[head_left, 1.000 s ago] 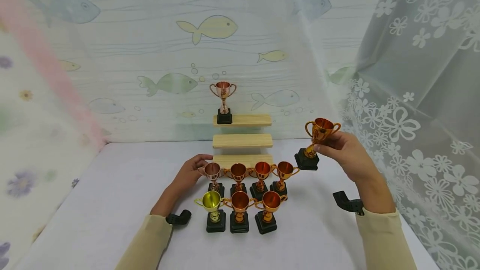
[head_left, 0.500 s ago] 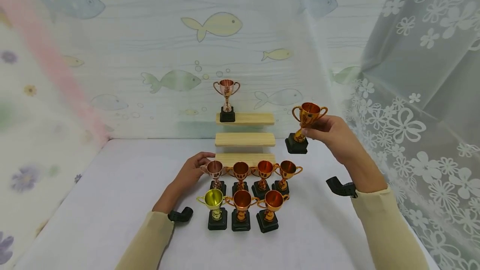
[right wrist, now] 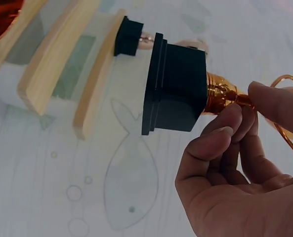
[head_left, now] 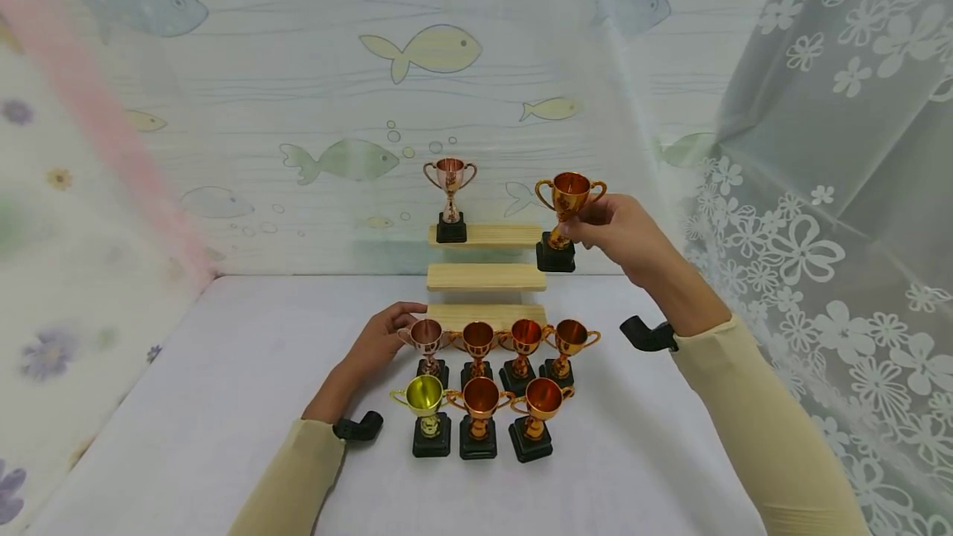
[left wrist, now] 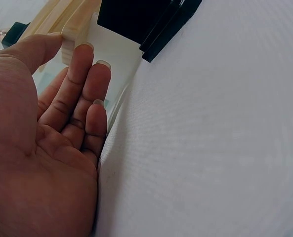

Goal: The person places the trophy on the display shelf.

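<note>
My right hand (head_left: pixel 621 242) pinches a gold-orange trophy cup (head_left: pixel 570 195) by its narrow stem, between thumb and fingers. This cup is upright in the air, its black base overlapping the right end of the top shelf in the head view. In the right wrist view, the black base (right wrist: pixel 181 86) is seen close, with the shelf ends beyond it. A rose-gold trophy (head_left: pixel 450 176) stands on the left of the top shelf (head_left: pixel 499 235). With relaxed fingers, my left hand (head_left: pixel 378 342) touches the bottom shelf's left end; its thumb tip meets the wood (left wrist: pixel 74 29) in the left wrist view.
Four wouldn't be counted; several trophies (head_left: pixel 478 340) form a row before the bottom shelf (head_left: pixel 487 317). Nearer are a yellow-gold trophy (head_left: pixel 424 395) and two orange ones (head_left: pixel 480 395). The middle shelf (head_left: pixel 486 277) is bare wood. A lace curtain (head_left: pixel 834 271) hangs at right.
My right hand has carried the gold-orange trophy left and upward, from right of the shelves to the top shelf's right end. The left hand stays at the bottom shelf.
</note>
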Demonstrator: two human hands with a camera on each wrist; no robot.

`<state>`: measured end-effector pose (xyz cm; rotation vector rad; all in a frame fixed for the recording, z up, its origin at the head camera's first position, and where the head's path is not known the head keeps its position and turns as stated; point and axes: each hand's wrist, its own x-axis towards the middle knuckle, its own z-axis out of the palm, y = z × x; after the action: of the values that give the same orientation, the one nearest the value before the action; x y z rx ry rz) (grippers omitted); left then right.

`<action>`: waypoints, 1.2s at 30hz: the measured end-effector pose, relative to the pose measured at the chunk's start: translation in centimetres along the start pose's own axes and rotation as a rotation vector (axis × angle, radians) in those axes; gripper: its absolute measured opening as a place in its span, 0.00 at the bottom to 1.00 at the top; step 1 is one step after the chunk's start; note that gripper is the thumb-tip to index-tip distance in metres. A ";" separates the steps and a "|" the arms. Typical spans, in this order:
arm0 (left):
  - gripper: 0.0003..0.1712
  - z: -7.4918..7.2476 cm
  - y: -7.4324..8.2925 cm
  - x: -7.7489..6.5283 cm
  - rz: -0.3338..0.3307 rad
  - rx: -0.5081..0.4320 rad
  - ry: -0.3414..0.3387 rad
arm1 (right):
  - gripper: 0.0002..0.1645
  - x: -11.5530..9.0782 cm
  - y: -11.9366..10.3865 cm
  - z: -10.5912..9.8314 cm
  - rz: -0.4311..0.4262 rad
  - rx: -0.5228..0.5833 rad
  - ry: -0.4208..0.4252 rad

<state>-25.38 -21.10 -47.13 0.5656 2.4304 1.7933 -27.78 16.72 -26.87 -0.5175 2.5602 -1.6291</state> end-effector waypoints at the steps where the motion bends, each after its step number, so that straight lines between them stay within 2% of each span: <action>1: 0.26 0.0 -0.2 0.1 -0.001 -0.007 0.000 | 0.21 0.3 -0.2 0.1 0.002 0.004 0.002; 7: 0.26 -0.1 -2.7 0.8 -0.007 0.012 0.017 | 0.21 1.9 -0.7 0.4 0.014 0.031 0.007; 9: 0.26 0.0 -3.0 0.8 -0.002 0.017 0.019 | 0.22 2.4 -0.7 0.5 0.030 0.034 0.003; 26: 0.21 0.1 -2.9 0.4 0.040 0.026 0.019 | 0.20 6.7 -1.2 3.7 0.119 -0.011 -0.004; 36: 0.25 -0.1 -2.7 0.5 -0.002 0.014 0.029 | 0.17 8.2 -1.7 5.2 0.087 0.001 0.029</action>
<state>-26.51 -21.72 -49.58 0.5416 2.4632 1.7984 -33.88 9.04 -26.64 -0.3796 2.5638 -1.6206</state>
